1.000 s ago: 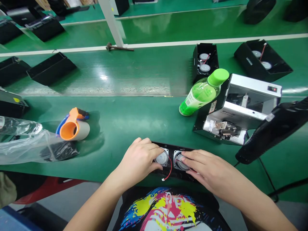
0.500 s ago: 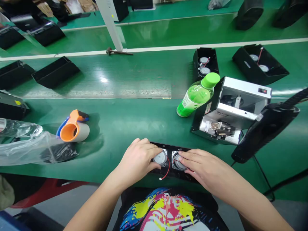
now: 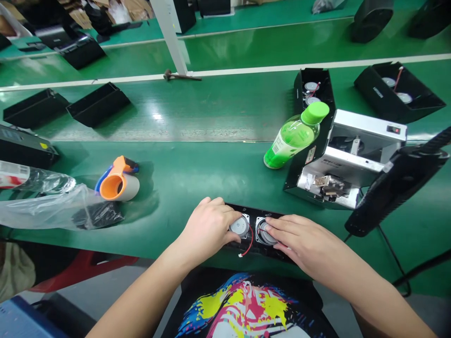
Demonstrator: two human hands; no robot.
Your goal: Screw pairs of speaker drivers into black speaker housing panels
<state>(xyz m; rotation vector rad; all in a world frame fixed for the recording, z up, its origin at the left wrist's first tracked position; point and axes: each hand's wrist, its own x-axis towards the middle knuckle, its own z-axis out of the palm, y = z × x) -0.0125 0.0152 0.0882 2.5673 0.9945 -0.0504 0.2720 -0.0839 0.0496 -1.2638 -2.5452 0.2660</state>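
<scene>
At the bench's near edge lies a long black panel (image 3: 252, 210) with two small round speaker drivers set in it side by side. The left speaker driver (image 3: 240, 226) is between the thumb and forefinger of my left hand (image 3: 210, 226), which grips its left side. My right hand (image 3: 299, 237) rests over the right speaker driver (image 3: 265, 232), fingertips on its back and edge, thumb lower down and partly hidden. A thin red wire (image 3: 251, 243) with a white plug hangs from the left driver. Both ends of the panel are partly covered by my hands.
A green-capped bottle (image 3: 294, 136) stands beside a silver-and-black machine (image 3: 366, 164). A black corded tool (image 3: 394, 192) hangs at right. Leftward are an orange-and-white tape dispenser (image 3: 120, 180) and a plastic bag (image 3: 52, 209). Black housings (image 3: 98, 104) sit on the strip beyond.
The view has turned slightly left, so the bench things appear shifted right. Both hands keep their places on the two drivers, with hardly any movement.
</scene>
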